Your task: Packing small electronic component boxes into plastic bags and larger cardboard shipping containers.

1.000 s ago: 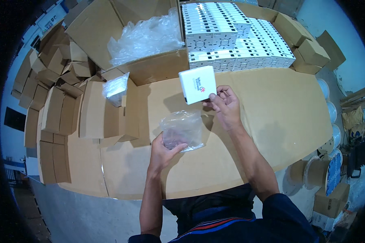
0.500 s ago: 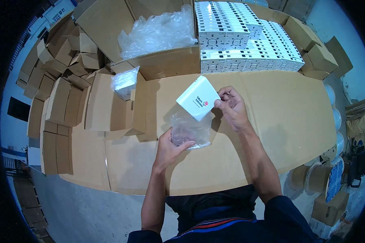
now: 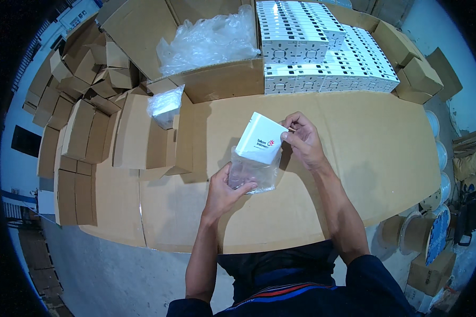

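Observation:
My right hand (image 3: 303, 141) pinches the right edge of a white square plastic box (image 3: 258, 138) with a small printed mark. The lower part of the box sits inside the mouth of a clear plastic bag (image 3: 255, 175). Below and to the left, my left hand (image 3: 225, 191) grips that bag by its lower left side, thumb across the front. To the left of my hands, an open cardboard carton (image 3: 181, 150) lies on the table, holding a bagged white box (image 3: 166, 108).
A large carton (image 3: 222, 82) full of clear plastic bags (image 3: 209, 42) stands at the back. Right of it are stacked rows of white boxes (image 3: 328, 76). Several open cartons (image 3: 82, 132) crowd the left side. Cardboard (image 3: 375, 158) covers the table.
The white box has moved down into the bag's mouth and now stands more upright. The bag's mouth has spread around its lower part. Both hands keep their holds.

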Available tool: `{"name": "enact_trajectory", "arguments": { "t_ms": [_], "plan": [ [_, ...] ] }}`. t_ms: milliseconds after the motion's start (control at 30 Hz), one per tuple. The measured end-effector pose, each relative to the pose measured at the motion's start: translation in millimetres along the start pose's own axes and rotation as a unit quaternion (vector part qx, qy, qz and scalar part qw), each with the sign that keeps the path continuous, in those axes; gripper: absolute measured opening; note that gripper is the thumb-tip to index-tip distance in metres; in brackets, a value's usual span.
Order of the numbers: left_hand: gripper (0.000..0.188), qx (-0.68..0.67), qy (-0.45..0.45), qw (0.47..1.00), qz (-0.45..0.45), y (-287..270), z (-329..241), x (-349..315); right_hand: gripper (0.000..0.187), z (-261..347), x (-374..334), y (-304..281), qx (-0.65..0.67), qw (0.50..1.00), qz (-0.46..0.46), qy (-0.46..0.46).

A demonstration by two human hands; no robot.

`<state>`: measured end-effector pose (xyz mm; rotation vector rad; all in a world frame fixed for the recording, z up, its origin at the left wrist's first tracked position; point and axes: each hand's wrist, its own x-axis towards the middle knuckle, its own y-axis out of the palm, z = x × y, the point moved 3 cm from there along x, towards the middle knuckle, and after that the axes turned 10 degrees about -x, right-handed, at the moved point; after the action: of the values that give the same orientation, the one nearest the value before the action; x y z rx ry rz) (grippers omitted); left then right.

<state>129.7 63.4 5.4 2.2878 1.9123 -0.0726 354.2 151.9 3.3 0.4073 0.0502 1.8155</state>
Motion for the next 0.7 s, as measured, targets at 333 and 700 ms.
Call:
{"name": "enact_trajectory", "arguments": {
  "t_ms": [333,700],
  "plan": [
    [0.047,-0.011,0.062,0.998,0.006,4,0,4,0.020,3,-1,1,-0.059,0.998,0.037,0.011],
    [0.030,-0.085,0.025,0.996,-0.021,15,-9,18,0.018,11,-2,-1,-0.067,0.995,0.065,0.030]
  ]
}}
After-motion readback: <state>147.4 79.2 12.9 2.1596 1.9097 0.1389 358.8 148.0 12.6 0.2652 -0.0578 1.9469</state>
